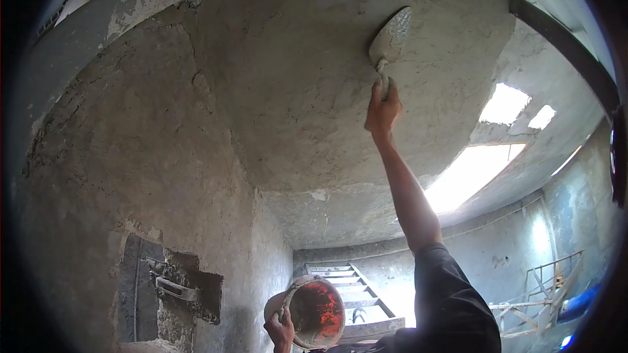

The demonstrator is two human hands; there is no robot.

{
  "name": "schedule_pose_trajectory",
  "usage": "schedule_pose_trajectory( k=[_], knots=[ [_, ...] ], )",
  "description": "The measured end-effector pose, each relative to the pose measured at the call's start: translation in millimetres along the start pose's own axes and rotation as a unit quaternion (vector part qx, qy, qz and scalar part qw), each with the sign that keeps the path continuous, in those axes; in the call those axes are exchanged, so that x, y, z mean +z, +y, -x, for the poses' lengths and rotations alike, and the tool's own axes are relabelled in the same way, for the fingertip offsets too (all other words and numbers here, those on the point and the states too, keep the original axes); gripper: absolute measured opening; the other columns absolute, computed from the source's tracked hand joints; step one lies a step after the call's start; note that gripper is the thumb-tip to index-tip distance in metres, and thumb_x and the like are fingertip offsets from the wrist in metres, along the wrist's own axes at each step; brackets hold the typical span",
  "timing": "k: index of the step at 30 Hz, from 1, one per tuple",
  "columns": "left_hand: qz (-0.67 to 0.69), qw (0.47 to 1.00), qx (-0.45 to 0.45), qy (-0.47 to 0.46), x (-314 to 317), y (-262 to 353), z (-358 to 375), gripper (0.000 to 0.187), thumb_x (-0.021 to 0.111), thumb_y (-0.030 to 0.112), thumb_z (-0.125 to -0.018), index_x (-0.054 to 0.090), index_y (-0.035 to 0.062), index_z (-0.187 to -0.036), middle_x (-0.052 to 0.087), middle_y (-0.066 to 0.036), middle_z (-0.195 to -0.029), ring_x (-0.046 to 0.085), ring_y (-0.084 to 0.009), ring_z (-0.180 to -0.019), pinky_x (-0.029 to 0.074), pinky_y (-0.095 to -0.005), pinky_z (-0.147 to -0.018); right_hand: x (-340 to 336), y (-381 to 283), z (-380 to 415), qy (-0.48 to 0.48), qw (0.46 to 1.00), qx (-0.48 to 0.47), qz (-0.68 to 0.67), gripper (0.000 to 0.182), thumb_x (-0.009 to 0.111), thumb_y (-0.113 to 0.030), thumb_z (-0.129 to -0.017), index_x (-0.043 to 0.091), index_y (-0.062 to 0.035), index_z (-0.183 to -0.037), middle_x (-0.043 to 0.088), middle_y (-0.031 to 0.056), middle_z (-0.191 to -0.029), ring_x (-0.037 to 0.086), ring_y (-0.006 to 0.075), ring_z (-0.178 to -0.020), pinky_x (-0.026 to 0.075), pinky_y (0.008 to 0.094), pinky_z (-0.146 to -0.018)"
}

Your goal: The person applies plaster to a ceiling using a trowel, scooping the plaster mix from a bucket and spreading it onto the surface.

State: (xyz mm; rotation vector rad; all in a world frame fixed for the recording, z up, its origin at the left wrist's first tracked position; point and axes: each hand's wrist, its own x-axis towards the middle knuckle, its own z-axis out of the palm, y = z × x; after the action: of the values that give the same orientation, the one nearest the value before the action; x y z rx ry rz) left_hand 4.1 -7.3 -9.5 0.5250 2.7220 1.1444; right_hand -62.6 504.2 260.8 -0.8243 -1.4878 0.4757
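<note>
My right hand (384, 110) reaches high with its fingers wrapped round the handle of a pointed trowel (391, 36). The blade is smeared with wet mortar and lies close against the grey plastered wall (307, 85), its tip pointing up. Low in the view, my left hand (280, 331) grips the rim of a bucket (318, 314). The bucket is tilted so its mouth faces me; its inside is orange-red with grey mortar caked around the rim and wall.
A ladder (353, 291) leans behind the bucket. At lower left a recess (176, 287) in the rough wall holds a metal bracket. Bright openings (474, 173) break the surface at right. A metal frame (540, 294) and a blue object (579, 304) stand at lower right.
</note>
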Motion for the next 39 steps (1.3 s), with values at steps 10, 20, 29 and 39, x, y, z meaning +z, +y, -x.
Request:
schedule_pose_trajectory(
  k=[10,20,29,39],
  knots=[
    [0.000,1.000,-0.007,-0.019,-7,18,-6,0.039,0.063,0.030,-0.083,0.059,-0.0040,-0.064,0.059,-0.022,-0.061,0.059,-0.0394,-0.057,0.045,-0.0448,-0.054,28,-6,75,-0.283,0.943,-0.173,-0.010,0.040,0.066,-0.023,-0.084,0.056,0.0008,-0.115,0.063,0.0232,-0.091,0.064,0.0312,-0.072,0.053,0.0398,-0.066],
    [0.006,1.000,-0.016,-0.009,-3,17,-3,0.044,0.062,0.035,-0.084,0.059,-0.0029,-0.063,0.058,-0.021,-0.057,0.058,-0.0352,-0.051,0.043,-0.0433,-0.051,-18,25,19,0.013,0.989,0.114,-0.096,0.045,0.058,-0.028,-0.092,0.051,0.0007,-0.126,0.055,0.0033,-0.060,0.046,0.0099,-0.047,0.040,0.0281,-0.043],
    [0.000,1.000,-0.009,-0.029,-6,24,-4,0.039,0.063,0.031,-0.084,0.061,-0.0029,-0.065,0.059,-0.022,-0.060,0.059,-0.0378,-0.055,0.044,-0.0439,-0.052,11,-6,68,-0.255,0.949,-0.163,-0.091,0.042,0.062,-0.026,-0.088,0.058,0.0009,-0.120,0.061,0.0123,-0.067,0.051,0.0119,-0.052,0.044,0.0312,-0.048],
    [-0.001,1.000,-0.014,-0.019,-15,35,-3,0.037,0.062,0.031,-0.085,0.064,-0.0036,-0.071,0.063,-0.023,-0.067,0.062,-0.0394,-0.061,0.047,-0.0436,-0.056,-18,-18,-4,-0.011,0.991,0.117,-0.070,0.049,0.057,-0.031,-0.093,0.048,0.0014,-0.129,0.058,0.0073,-0.072,0.051,0.0094,-0.053,0.042,0.0260,-0.045]
  ],
)
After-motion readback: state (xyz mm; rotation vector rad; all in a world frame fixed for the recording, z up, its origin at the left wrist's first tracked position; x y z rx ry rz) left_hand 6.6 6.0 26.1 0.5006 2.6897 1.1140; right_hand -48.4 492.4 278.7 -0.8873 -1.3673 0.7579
